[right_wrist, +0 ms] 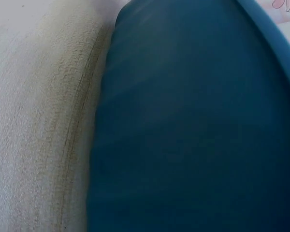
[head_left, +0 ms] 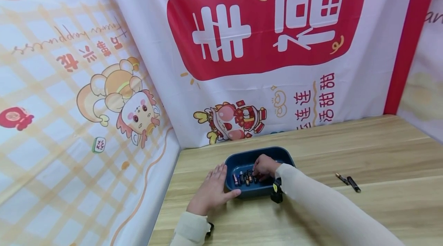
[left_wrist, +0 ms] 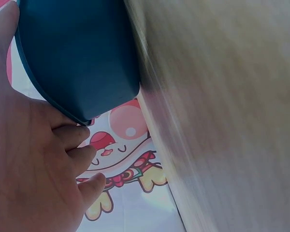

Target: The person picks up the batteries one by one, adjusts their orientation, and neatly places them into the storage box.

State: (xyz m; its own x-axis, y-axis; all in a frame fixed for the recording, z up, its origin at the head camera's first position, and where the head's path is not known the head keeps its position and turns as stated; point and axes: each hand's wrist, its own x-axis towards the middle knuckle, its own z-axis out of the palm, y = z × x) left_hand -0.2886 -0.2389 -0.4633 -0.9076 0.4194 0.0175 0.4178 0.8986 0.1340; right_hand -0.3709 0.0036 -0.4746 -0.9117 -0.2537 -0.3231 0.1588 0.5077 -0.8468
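A dark blue plastic box (head_left: 242,193) stands on the wooden table, with several small batteries (head_left: 246,177) side by side on its floor at the left. My left hand (head_left: 214,192) rests against the box's left end, fingers extended and the thumb at the near corner. In the left wrist view, that hand (left_wrist: 38,154) touches the outside of the box (left_wrist: 82,58). Inside the box, my right hand (head_left: 265,166) has its fingers bent down and pinches a dark battery beside the row. The right wrist view shows only the box's outer wall (right_wrist: 193,116), with the hand hidden.
Two loose batteries lie on the table to the right: a black one (head_left: 353,184) and a black one with a copper-coloured end (head_left: 342,178). A printed white cloth (head_left: 263,96) hangs behind the table (head_left: 391,153), and another (head_left: 104,123) hangs along the left.
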